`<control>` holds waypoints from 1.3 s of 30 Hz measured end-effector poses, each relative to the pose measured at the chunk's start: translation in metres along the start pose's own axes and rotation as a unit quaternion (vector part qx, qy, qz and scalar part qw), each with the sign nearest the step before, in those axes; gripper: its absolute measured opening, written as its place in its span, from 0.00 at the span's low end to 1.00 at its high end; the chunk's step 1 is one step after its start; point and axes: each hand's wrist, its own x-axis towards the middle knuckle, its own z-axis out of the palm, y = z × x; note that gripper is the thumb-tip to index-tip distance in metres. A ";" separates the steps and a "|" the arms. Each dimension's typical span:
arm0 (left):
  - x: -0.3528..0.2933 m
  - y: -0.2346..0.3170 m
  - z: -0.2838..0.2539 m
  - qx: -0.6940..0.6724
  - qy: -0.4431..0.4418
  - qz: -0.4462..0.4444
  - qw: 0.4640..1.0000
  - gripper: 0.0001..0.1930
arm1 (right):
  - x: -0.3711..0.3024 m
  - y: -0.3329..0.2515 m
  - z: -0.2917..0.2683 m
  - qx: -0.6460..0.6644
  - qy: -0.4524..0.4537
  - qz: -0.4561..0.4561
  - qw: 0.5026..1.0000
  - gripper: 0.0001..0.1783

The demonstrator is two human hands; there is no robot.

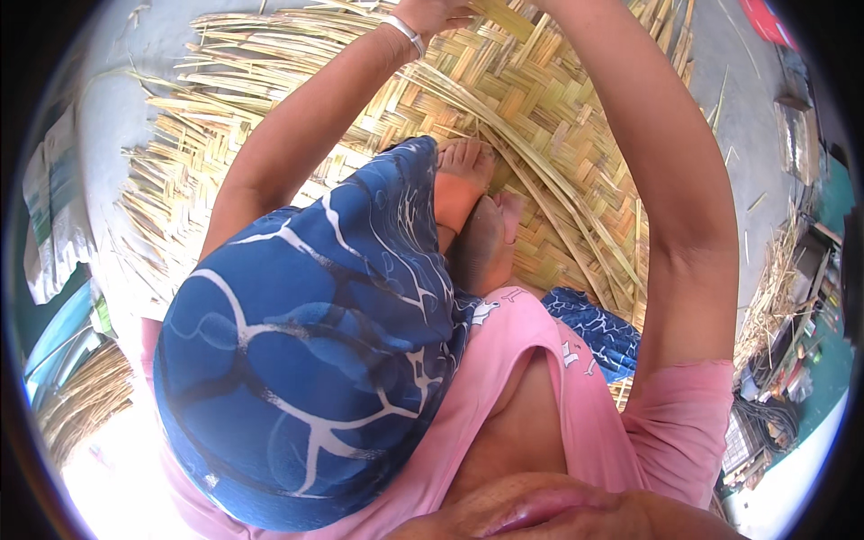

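Note:
A woven mat [576, 117] of flat, pale yellow-green strips spreads in front of me in a slanting pattern. My left hand [436, 14], with a white bangle [407, 34] at its wrist, is at the top edge over the mat. Its fingers point right toward a wide greenish strip [506, 20]; the frame cuts the hand off, so its grip does not show. From the right my right forearm [621, 81] reaches up over the mat, and its hand lies beyond the top edge. Several long loose strips [531, 171] lie slantwise across the weave.
Unwoven strip ends [225, 90] fan out at the mat's left over a grey floor [117, 108]. My bare feet [477, 216] rest on the mat beside my blue-clad knee [306, 342]. Dry straw [769, 288] and assorted clutter [792, 378] line the right side.

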 end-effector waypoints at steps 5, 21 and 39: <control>0.007 -0.002 0.001 -0.106 0.158 -0.140 0.972 0.16 | -0.026 0.115 -0.039 -0.257 0.079 0.143 0.953 0.25; 0.053 0.008 -0.033 -0.135 -0.008 -0.195 0.971 0.17 | -0.059 0.127 0.029 -0.247 0.112 0.261 0.926 0.16; 0.136 -0.013 -0.023 0.533 -0.182 -0.187 0.805 0.33 | -0.064 0.144 0.046 -0.123 0.307 0.296 0.896 0.16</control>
